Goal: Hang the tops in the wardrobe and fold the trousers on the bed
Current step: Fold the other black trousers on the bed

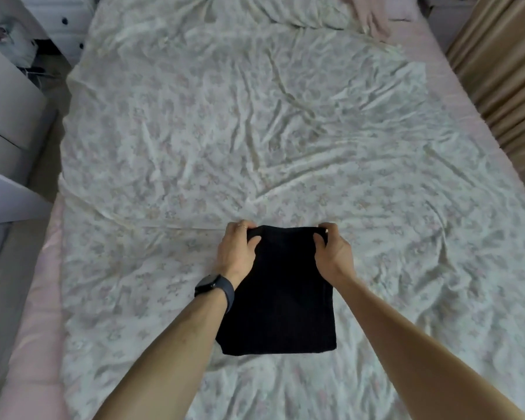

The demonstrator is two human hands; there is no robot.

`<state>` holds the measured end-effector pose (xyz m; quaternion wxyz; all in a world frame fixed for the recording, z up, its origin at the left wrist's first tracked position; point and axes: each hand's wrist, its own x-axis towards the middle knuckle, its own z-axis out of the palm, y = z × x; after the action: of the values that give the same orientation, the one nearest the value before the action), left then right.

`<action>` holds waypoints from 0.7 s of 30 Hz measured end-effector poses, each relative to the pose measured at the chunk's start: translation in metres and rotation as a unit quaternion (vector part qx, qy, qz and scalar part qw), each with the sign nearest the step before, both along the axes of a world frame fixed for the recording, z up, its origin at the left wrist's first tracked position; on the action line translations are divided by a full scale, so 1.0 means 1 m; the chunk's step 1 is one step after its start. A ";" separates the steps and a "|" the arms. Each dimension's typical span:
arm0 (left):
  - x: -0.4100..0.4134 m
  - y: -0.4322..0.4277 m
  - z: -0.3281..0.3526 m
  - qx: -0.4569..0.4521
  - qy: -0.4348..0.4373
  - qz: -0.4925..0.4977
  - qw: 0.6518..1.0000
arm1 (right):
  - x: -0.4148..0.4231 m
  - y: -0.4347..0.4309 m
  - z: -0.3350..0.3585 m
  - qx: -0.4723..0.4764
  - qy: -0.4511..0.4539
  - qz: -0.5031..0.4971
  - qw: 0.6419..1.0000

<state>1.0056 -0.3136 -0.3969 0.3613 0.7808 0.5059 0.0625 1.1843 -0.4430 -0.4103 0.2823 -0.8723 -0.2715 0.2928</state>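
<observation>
I see trousers [281, 298] flat on bed [225, 131]. Left hand [238, 247] grips far left corner, right hand [332, 250] far right corner, fingers [240, 227] curled on cloth. Long side runs back toward me. Both hands equally near. My guess: fold far edge toward me.

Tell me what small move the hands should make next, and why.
Probably bring the far edge over to the near edge. The left hand and right hand each pinch a far corner of the black folded trousers, lying flat on the wrinkled floral bedsheet.
</observation>
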 end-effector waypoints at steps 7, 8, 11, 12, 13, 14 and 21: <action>0.019 0.024 -0.065 0.206 0.102 -0.159 0.960 | -0.025 0.011 -0.051 -0.032 -0.271 0.042 0.961; 0.025 0.018 -0.066 0.245 0.052 -0.206 0.946 | -0.042 -0.001 -0.052 -0.010 -0.303 0.049 0.952; 0.031 0.006 -0.080 0.216 0.114 -0.383 0.891 | -0.099 -0.050 -0.070 -0.042 -0.292 0.130 0.947; 0.031 0.006 -0.089 0.180 0.171 -0.404 0.880 | -0.108 -0.062 -0.079 -0.080 -0.271 0.154 0.947; 0.030 0.007 -0.098 0.157 0.208 -0.403 0.877 | -0.112 -0.069 -0.087 -0.114 -0.253 0.164 0.947; 0.034 0.008 -0.107 0.152 0.228 -0.398 0.876 | -0.112 -0.073 -0.095 -0.136 -0.241 0.155 0.948; 0.082 0.039 -0.080 0.039 0.229 -0.378 0.896 | -0.161 -0.118 -0.060 -0.129 -0.005 -0.266 0.955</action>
<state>1.0880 -0.2746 -0.4771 0.2008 0.9194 0.2384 -0.2400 1.0231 -0.5610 -0.4704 0.2334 -0.9435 0.0087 0.2352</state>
